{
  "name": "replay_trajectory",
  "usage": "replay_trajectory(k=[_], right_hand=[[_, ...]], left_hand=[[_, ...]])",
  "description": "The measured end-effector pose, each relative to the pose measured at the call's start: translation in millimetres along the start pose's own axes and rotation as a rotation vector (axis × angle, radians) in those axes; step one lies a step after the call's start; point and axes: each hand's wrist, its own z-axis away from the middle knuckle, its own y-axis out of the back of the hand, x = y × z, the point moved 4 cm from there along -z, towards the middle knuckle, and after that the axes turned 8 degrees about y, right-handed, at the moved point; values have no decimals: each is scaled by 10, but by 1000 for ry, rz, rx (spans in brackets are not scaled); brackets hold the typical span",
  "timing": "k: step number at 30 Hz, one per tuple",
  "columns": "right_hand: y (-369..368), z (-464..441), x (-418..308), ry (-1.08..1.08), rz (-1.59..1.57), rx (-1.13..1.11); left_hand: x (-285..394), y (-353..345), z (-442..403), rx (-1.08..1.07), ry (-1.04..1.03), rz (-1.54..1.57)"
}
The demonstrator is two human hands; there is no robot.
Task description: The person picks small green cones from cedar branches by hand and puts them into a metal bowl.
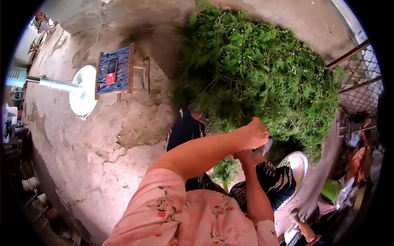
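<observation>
My left hand (255, 134) reaches across to the right, beside the big pile of green leafy branches (271, 69). Its fingers are curled in, and whatever they may hold is hidden. Just below it, my right hand (243, 156) is close to the left wrist; the left forearm hides most of its fingers, so its grip cannot be made out. A small green sprig (225, 170) lies on the ground between my legs, under my arms.
A low woven stool (123, 57) with a red and black phone (111, 71) on it stands at upper left, next to a pedestal fan's white round base (82, 102). A metal basin (304, 162) is at right, below wire mesh (361, 94). Clutter lines both sides.
</observation>
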Motion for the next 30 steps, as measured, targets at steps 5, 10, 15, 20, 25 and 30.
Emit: replay_trajectory(k=[5, 10, 15, 20, 25, 30], right_hand=[[-13, -768, -525, 665, 461, 602], [-35, -1523, -741, -10, 95, -9], [-208, -2217, -1057, 766, 835, 286], [-333, -2623, -999, 703, 841, 210], [-1428, -2375, -946, 265, 259, -327], [-2124, -2494, -804, 91, 47, -422]], left_hand=[[-188, 194, -32, 55, 96, 77], [-424, 471, -1, -9, 573, -36], [-481, 502, 110, 58, 222, 184], [-575, 602, 132, 229, 208, 230], [-722, 801, 208, 630, 447, 294], [-734, 822, 296, 598, 545, 282]])
